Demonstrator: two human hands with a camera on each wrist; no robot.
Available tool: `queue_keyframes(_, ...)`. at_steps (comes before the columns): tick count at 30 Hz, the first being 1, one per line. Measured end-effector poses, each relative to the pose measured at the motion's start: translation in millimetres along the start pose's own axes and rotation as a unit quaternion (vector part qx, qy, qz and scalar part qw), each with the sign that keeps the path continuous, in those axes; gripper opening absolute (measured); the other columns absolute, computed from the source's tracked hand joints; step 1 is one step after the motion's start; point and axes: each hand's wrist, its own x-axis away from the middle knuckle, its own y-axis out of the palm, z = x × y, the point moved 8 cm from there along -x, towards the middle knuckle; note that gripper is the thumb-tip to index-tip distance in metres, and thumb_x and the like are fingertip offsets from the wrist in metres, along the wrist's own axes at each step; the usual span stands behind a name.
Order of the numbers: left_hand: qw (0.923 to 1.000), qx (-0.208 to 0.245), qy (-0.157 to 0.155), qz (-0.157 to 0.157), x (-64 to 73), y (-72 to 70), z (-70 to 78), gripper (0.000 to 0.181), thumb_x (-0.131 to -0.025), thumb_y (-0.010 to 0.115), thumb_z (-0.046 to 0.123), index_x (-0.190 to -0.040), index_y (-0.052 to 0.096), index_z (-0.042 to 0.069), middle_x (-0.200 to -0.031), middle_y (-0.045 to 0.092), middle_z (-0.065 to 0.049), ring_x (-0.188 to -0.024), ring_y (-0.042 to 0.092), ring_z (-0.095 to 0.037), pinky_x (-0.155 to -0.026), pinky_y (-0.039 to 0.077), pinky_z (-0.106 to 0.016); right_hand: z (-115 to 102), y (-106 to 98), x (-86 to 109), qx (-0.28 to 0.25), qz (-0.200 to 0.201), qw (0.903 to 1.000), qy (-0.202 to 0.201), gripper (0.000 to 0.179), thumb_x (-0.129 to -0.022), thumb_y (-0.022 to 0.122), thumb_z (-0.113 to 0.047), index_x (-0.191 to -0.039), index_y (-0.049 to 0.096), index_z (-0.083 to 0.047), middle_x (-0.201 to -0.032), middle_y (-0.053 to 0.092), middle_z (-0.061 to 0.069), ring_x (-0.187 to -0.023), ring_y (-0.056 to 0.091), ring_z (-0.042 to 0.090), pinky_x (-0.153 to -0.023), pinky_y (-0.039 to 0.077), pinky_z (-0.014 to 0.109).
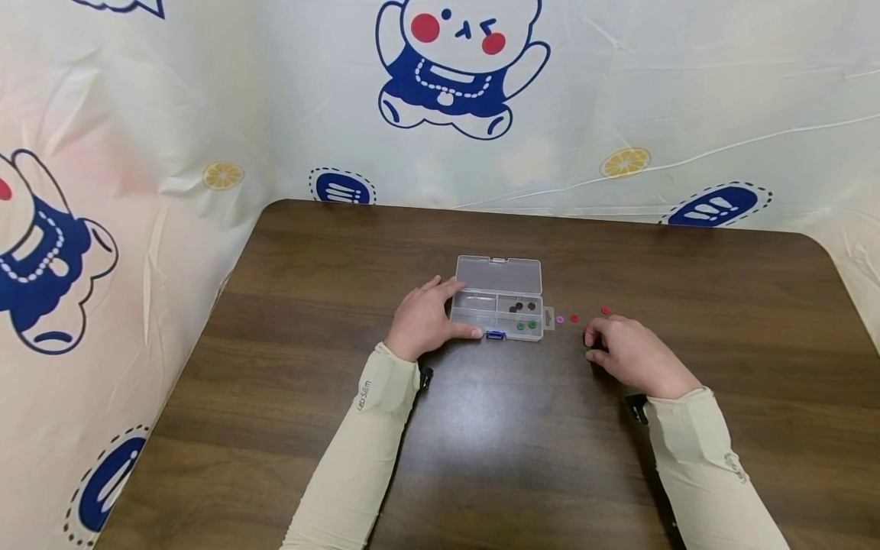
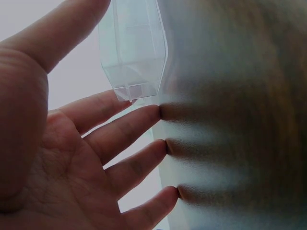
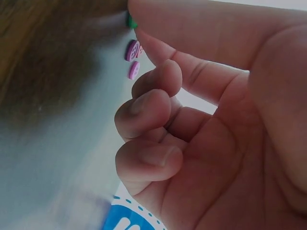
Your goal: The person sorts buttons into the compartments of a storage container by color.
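Green button (image 3: 131,21) at right hand (image 1: 634,354), clear only right-wrist; can't tell if gripped. Left hand (image 1: 428,316), straight-fingered, touches compartment box (image 1: 476,303) left edge. 2 red buttons (image 1: 574,318).

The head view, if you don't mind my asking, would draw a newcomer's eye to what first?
Probably the large blue-and-white cartoon figure on the pale cloth behind the dark brown wooden table. Next, perhaps, the open clear plastic box by the left hand, with small green buttons and dark brown buttons in its right half. Tiny bright red buttons also stand out to the box's right, near the right hand.
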Motion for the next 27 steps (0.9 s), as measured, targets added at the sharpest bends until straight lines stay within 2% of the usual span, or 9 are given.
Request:
queue_keyframes(15, 1.0, 0.001, -0.001, -0.004, 0.3, 0.5, -0.2, 0.088, -0.074, 0.086, 0.054, -0.148, 0.053, 0.017, -0.153, 0.047, -0.005, -0.149, 0.03, -0.028, -0.119, 0.025, -0.053, -1.1, -1.1, 0.6, -0.007, 0.007, 0.9999, -0.011, 0.017, -0.085, 0.075, -0.002, -0.083, 0.06, -0.01, -0.073, 0.053, -0.002, -0.07, 0.05, 0.018, -0.066, 0.044, 0.036)
queue_keyframes(27, 1.0, 0.002, -0.002, -0.002, 0.4, 0.0, 0.1, 0.088, -0.074, 0.086, 0.053, -0.147, 0.054, 0.017, -0.152, 0.049, -0.006, -0.149, 0.031, -0.028, -0.119, 0.025, -0.053, -3.5, -1.7, -0.9, -0.003, -0.002, 1.0, -0.005, 0.017, -0.089, 0.07, -0.002, -0.081, 0.059, -0.011, -0.071, 0.052, -0.002, -0.067, 0.048, 0.017, -0.064, 0.042, 0.034)
